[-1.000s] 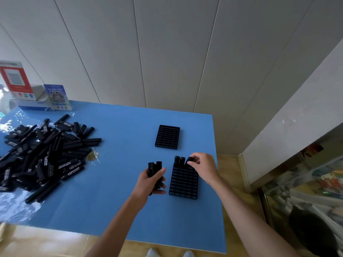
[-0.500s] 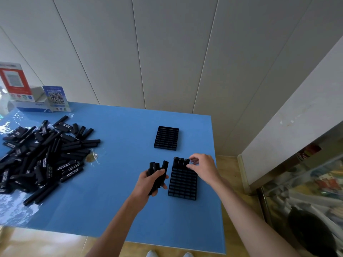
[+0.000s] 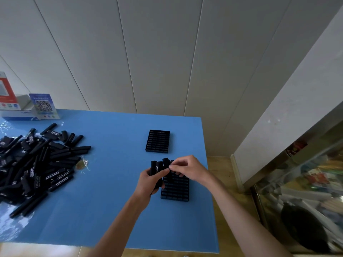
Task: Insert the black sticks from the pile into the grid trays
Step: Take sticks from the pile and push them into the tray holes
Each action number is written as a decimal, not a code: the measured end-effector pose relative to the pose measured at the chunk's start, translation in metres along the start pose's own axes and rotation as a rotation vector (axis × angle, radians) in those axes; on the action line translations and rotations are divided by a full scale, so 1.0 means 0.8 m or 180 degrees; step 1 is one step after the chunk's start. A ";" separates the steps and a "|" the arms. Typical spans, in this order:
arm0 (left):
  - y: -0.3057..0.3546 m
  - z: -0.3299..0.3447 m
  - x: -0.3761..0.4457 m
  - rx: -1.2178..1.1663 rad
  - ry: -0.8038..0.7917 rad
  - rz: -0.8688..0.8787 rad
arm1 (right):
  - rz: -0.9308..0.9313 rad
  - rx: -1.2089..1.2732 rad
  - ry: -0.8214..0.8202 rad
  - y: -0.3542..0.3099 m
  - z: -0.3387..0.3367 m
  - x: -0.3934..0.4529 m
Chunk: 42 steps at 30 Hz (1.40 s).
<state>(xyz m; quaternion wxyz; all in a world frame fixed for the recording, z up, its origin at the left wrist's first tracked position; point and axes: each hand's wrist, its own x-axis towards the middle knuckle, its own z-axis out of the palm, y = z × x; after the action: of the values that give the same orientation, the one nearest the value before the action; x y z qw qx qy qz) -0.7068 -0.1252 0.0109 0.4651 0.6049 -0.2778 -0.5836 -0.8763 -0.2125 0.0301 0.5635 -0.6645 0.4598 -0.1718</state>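
A big pile of black sticks (image 3: 37, 164) lies on the left of the blue table (image 3: 111, 210). My left hand (image 3: 150, 182) grips a small bunch of black sticks (image 3: 156, 166) upright, just left of the near grid tray (image 3: 175, 190). My right hand (image 3: 187, 168) reaches across the tray's far end and pinches one stick (image 3: 166, 162) at the top of that bunch. The sticks standing in the tray's far row are mostly hidden behind my fingers. A second grid tray (image 3: 158, 140) lies farther back with no sticks in it.
A small clear wrapper (image 3: 81, 165) lies beside the pile. QR-code signs (image 3: 43, 105) and a white box (image 3: 20, 108) stand at the back left corner. The table's right edge (image 3: 209, 182) is close to the trays, and a glass cabinet (image 3: 304, 191) stands to the right.
My right hand has left the tray's far row and moved left to the bunch in my left hand, where it now pinches a stick. My left hand has shifted slightly toward the tray.
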 end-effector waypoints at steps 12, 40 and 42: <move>-0.008 0.004 0.006 -0.0342 0.0221 -0.0012 | 0.0166 0.0110 -0.0018 -0.003 -0.002 -0.008; -0.028 -0.044 -0.004 -0.0288 0.0410 -0.0135 | 0.0018 -0.0595 0.0875 0.053 -0.030 0.011; -0.028 -0.047 -0.005 -0.0283 0.0394 -0.0135 | -0.0080 -0.0810 0.0998 0.058 -0.028 0.013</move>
<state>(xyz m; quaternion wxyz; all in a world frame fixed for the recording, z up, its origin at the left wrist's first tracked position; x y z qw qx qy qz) -0.6762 -0.1032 -0.0113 0.4954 0.6243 -0.2095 -0.5665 -0.9067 -0.2317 -0.0082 0.3943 -0.7011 0.5516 -0.2206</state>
